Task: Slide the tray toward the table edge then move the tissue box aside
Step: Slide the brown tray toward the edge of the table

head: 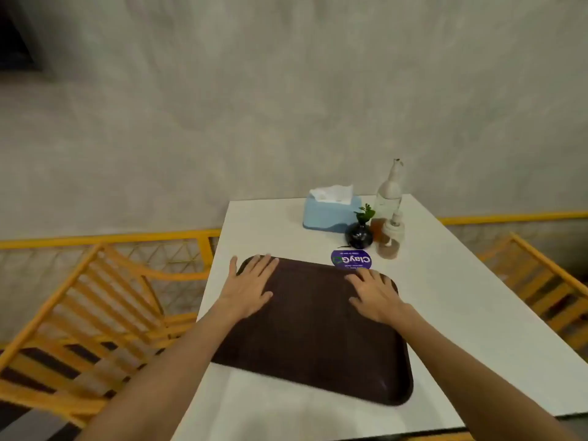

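Both forearms reach in from the near edge over the white surface. On it, toward its left side, lies the dark brown tray, empty. Left hand rests flat with fingers spread on the tray's far left corner; right hand lies flat and splayed near its far right corner. Beyond stand the blue tissue box, a clear glass bottle, a black vase and a purple round sticker.

Vase and bottles beside tissue box
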A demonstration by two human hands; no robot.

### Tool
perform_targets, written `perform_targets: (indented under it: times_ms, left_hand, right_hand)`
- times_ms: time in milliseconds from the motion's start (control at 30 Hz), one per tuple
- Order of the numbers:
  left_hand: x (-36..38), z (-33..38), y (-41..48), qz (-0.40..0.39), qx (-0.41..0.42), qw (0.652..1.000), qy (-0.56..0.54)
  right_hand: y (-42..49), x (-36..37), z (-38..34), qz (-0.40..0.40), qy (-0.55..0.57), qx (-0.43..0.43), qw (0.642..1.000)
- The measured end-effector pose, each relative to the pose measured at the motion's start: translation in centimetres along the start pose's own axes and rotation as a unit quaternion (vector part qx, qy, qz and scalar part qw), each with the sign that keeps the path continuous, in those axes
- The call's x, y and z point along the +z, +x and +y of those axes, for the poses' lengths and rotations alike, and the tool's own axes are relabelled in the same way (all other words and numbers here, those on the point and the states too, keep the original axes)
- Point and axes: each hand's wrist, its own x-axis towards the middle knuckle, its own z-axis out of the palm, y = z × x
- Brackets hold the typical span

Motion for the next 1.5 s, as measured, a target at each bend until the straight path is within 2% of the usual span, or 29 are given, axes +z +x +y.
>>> perform_targets:
  times_ms: [167, 267, 333, 500, 567, 667, 867, 1067, 1500]
  left_hand:
    - [2.8, -0.7, -0.8, -0.081, -0.080, 0.993, 0.007]
    - [4.1, -0.9, -1.6, -0.134, -0.169, 0.976, -0.013]
    - [5.1, -1.2, -2.0, -0.151, -0.218, 0.962, -0.066]
    - [5.8, -1.1, -2.9, -0.073, -0.275, 0.951, -0.125]
    - [6.0, -1.9, -2.9, -0.035, -0.316, 0.935, -0.159]
    - [6.3, -3.4, -3.2, -0.012, -0.365, 0.904, -0.221]
    - [6.6, -5.5, -2.8, -0.008, -0.391, 0.870, -0.300]
    - [6.6, -7.4, -0.9, -0.013, -0.387, 0.853, -0.349]
    - [6.3, -11.2, 2.2, -0.018, -0.406, 0.840, -0.359]
  right_hand:
    - [-1.2, 2.3, 2.2, -0.099, -0.024, 0.080, 0.992]
    - [-2.0, 3.5, 3.1, -0.089, 0.027, 0.134, 0.987]
    - [-2.4, 4.1, 3.5, -0.074, 0.089, 0.153, 0.982]
    - [-2.1, 5.1, 4.6, 0.000, 0.210, 0.166, 0.963]
    - [-1.5, 5.1, 5.3, 0.028, 0.269, 0.188, 0.944]
    - [-0.2, 4.8, 6.0, 0.050, 0.295, 0.228, 0.926]
    - [3.6, 4.6, 6.3, 0.065, 0.327, 0.241, 0.912]
    - [7.3, 4.2, 5.7, 0.072, 0.345, 0.242, 0.904]
    - [13.3, 3.2, 3.7, 0.072, 0.300, 0.186, 0.933]
